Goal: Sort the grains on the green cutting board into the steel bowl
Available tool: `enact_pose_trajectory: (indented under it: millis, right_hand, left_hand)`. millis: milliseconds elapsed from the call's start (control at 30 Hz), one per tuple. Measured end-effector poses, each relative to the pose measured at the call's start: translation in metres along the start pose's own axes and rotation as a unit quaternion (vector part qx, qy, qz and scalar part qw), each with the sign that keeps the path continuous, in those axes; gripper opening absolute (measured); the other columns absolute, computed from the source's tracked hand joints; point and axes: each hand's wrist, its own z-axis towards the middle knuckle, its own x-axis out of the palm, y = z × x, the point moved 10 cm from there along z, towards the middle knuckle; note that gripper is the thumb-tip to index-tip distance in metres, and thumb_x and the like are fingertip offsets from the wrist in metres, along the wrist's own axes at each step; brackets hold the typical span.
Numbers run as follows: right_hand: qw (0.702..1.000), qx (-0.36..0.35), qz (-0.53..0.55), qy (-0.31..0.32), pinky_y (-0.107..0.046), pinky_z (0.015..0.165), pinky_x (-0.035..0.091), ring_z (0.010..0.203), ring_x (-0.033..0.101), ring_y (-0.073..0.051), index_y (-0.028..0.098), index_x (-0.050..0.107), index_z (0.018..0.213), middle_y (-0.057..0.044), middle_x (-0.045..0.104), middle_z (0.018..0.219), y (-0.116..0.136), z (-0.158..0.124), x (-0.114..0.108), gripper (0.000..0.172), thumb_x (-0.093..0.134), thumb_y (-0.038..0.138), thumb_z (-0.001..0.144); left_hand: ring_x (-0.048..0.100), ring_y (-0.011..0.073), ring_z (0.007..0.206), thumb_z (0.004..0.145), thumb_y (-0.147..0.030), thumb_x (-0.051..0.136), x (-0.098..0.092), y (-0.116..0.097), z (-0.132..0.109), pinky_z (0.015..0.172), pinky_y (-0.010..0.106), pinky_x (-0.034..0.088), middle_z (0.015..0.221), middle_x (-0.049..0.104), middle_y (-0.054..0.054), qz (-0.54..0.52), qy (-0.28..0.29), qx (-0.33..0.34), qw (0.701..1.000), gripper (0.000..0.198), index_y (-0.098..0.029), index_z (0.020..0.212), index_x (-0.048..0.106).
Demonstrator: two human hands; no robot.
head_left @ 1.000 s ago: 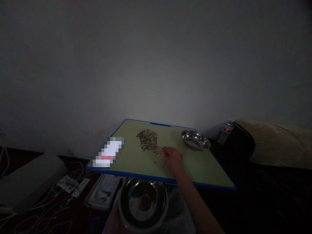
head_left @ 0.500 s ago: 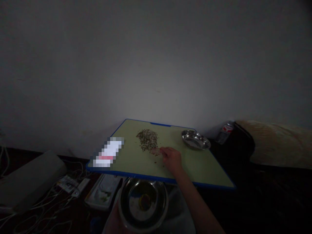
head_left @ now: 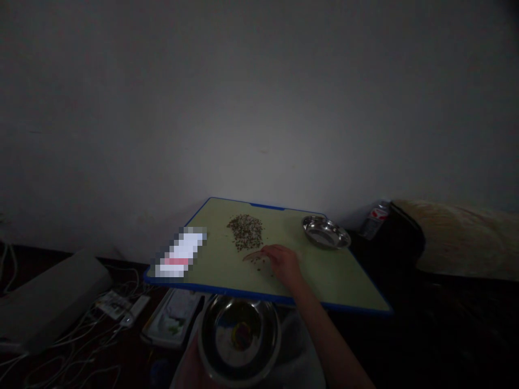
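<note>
A pile of small dark grains (head_left: 245, 232) lies on a green board with a blue rim (head_left: 324, 275). My right hand (head_left: 279, 262) rests on the board just below the pile, fingers stretched out flat toward the left among a few loose grains. Below the board's near edge, a steel bowl (head_left: 239, 337) is held up by my left hand (head_left: 190, 367). That hand is mostly hidden under the bowl, in the dark.
A shallow steel dish (head_left: 325, 232) sits at the board's far right. A blurred-out white item (head_left: 180, 252) lies on its left edge. A plastic bottle (head_left: 375, 219) and a pale cushion (head_left: 462, 237) are at right. Cables and a white tray (head_left: 170, 319) lie lower left.
My right hand has slid a little left and toward me, its fingers now spread flat and sweeping loose grains away from the pile. The bowl has stayed in place.
</note>
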Motion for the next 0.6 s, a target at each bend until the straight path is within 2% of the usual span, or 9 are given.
enact_pose_trajectory:
  millis: [133, 233, 300, 433, 533, 600]
  right_hand:
    - [0.998, -0.015, 0.053, -0.001, -0.033, 0.089, 0.062, 0.095, 0.078, -0.020, 0.024, 0.084, 0.103, -0.007, 0.083, 0.105, -0.001, -0.001, 0.002, 0.037, 0.059, 0.002, 0.086]
    - [0.997, -0.028, 0.076, 0.010, -0.032, 0.090, 0.061, 0.096, 0.078, -0.020, 0.024, 0.084, 0.102, -0.007, 0.082, 0.106, -0.001, -0.002, 0.004, 0.041, 0.056, -0.002, 0.085]
    - [0.997, -0.028, 0.075, 0.012, -0.033, 0.090, 0.062, 0.096, 0.078, -0.019, 0.024, 0.084, 0.102, -0.006, 0.083, 0.106, -0.002, -0.003, 0.004, 0.042, 0.056, -0.002, 0.085]
    - [0.998, -0.035, 0.051, 0.021, -0.032, 0.091, 0.061, 0.096, 0.078, -0.019, 0.025, 0.083, 0.102, -0.005, 0.083, 0.106, -0.004, -0.005, 0.002, 0.042, 0.058, -0.004, 0.082]
    - [0.998, -0.039, 0.044, 0.029, -0.031, 0.091, 0.060, 0.096, 0.078, -0.019, 0.025, 0.083, 0.100, -0.004, 0.083, 0.105, -0.005, -0.007, 0.001, 0.045, 0.056, -0.006, 0.080]
    - [0.998, -0.042, 0.046, 0.030, -0.030, 0.091, 0.060, 0.096, 0.078, -0.018, 0.024, 0.083, 0.100, -0.003, 0.083, 0.105, -0.005, -0.009, 0.000, 0.047, 0.053, -0.006, 0.080]
  left_hand:
    - [0.071, 0.0312, 0.119, 0.092, -0.072, 0.047, -0.010, 0.008, -0.005, 0.105, 0.062, 0.056, 0.136, 0.073, 0.014, 0.028, -0.021, 0.000, 0.999, 0.073, -0.028, 0.150, 0.048]
    - [0.067, 0.0323, 0.125, 0.089, -0.066, 0.061, -0.024, 0.018, -0.011, 0.110, 0.064, 0.050, 0.141, 0.069, 0.014, 0.050, -0.037, -0.001, 0.998, 0.072, -0.028, 0.149, 0.050]
    - [0.069, 0.0338, 0.123, 0.084, -0.064, 0.068, -0.029, 0.030, -0.014, 0.108, 0.065, 0.052, 0.135, 0.073, 0.013, 0.058, -0.043, -0.006, 0.997, 0.075, -0.030, 0.149, 0.051]
    - [0.077, 0.0377, 0.106, 0.088, -0.070, 0.052, -0.034, 0.059, -0.017, 0.090, 0.065, 0.064, 0.108, 0.084, 0.011, 0.037, -0.057, -0.023, 0.997, 0.069, -0.040, 0.150, 0.050]
    - [0.078, 0.0399, 0.103, 0.086, -0.075, 0.046, -0.038, 0.071, -0.018, 0.089, 0.066, 0.064, 0.101, 0.085, 0.011, 0.024, -0.076, -0.035, 0.996, 0.074, -0.039, 0.150, 0.049]
    - [0.078, 0.0402, 0.104, 0.083, -0.080, 0.047, -0.038, 0.066, -0.017, 0.091, 0.067, 0.064, 0.104, 0.085, 0.010, 0.023, -0.077, -0.042, 0.996, 0.075, -0.039, 0.146, 0.054]
